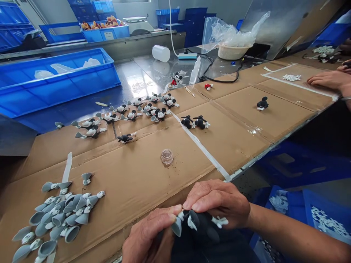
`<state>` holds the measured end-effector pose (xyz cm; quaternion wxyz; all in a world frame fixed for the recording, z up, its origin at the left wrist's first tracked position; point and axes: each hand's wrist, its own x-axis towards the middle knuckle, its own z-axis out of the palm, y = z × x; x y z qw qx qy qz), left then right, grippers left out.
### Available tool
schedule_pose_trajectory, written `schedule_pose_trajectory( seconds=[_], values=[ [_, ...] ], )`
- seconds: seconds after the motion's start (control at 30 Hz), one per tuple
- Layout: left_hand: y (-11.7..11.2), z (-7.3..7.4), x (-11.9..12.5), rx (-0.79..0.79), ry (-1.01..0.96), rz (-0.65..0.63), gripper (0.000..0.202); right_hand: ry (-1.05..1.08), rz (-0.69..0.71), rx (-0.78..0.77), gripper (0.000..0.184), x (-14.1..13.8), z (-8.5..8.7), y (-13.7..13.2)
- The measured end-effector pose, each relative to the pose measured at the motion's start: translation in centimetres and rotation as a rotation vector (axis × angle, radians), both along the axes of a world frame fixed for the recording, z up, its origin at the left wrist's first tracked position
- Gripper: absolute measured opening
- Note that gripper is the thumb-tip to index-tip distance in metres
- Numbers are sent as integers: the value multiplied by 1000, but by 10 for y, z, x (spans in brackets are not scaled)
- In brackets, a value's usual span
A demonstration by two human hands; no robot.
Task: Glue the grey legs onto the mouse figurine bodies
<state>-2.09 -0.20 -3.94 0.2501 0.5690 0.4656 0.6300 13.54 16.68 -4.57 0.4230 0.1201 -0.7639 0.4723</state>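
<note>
Near the table's front edge, my left hand [155, 232] is closed on a small grey cone-shaped piece with a white gloved hand [177, 225]. Close against it, my right hand [219, 200] grips a black-and-white mouse figurine [194, 220] whose other white glove sticks out to the right. The two pieces meet between my fingertips; whether they are joined I cannot tell. To the left lies a heap of grey cone pieces with white gloves [64, 215]. Beyond my hands stands a small clear round dish [167, 157]. Several mouse figurines with grey cones [148, 109] lie farther back.
Two mouse figurines [194, 122] lie beside a white tape strip [203, 146] on the cardboard [131, 175]. At far right, another person's hand [326, 80] rests near small white parts [291, 77]. A blue crate [109, 73], a power strip [188, 56] and a basket [233, 52] stand behind.
</note>
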Motion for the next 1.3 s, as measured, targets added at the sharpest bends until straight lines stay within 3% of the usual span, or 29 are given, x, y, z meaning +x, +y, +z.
schedule_pose_trajectory(
  seconds=[0.07,0.17,0.2,0.3,0.33,0.47,0.53,0.73,1.07,1.3],
  values=[
    [2,-2,10,24,-59,86,27,7,5,-4,18,0,-1,0],
    [5,-1,20,64,-160,322,19,4,26,0,17,0,-1,1],
    [6,0,19,56,-159,306,19,0,29,-1,17,0,-1,1],
    [7,6,11,-7,-69,49,25,-9,17,-4,17,1,0,1],
    [7,6,11,-11,-67,43,25,-6,9,-6,17,2,0,1],
    [11,1,34,38,-234,474,10,1,1,-13,17,1,-1,-1],
    [12,-3,47,39,-255,570,7,12,-2,-17,17,1,-1,-1],
    [15,-5,53,54,-207,568,9,30,-9,-25,16,1,0,-3],
    [17,4,62,71,-319,588,5,51,-12,-37,15,2,3,-6],
    [9,8,63,51,-232,627,9,3,6,-44,20,7,13,-10]
  ],
)
